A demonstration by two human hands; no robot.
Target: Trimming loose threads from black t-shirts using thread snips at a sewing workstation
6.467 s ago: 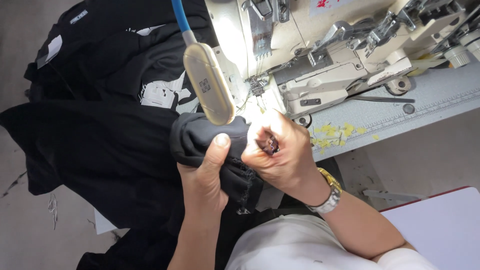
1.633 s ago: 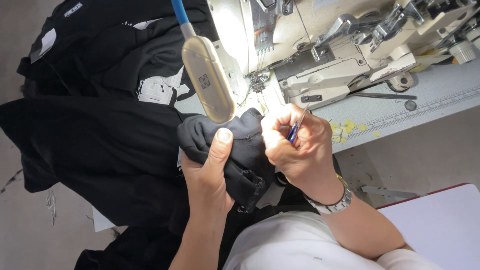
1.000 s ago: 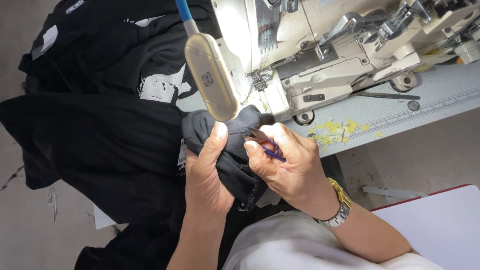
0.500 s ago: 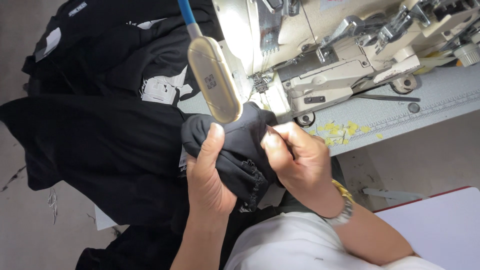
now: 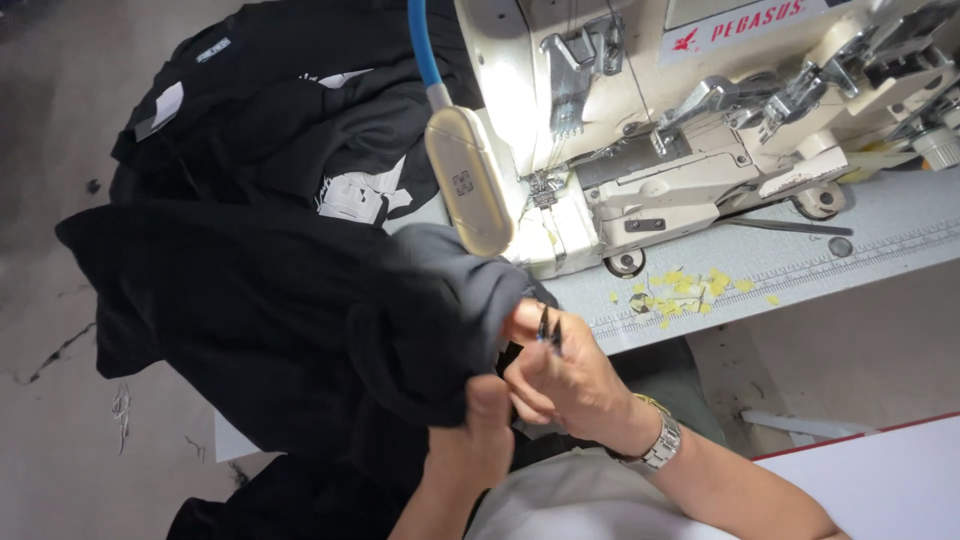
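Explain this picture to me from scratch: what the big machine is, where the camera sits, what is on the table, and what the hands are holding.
The camera sits on the person's head and looks down at their own two hands. The cream machine is an industrial sewing machine standing on a grey table. A small lamp on a blue bendy neck hangs before it. Yellow scraps lie scattered on the table. The left hand grips a bunched black garment from below. The right hand, with a metal wristwatch, pinches a small dark tool at the cloth's edge; what kind of tool is too small to tell. More black garments are piled to the left.
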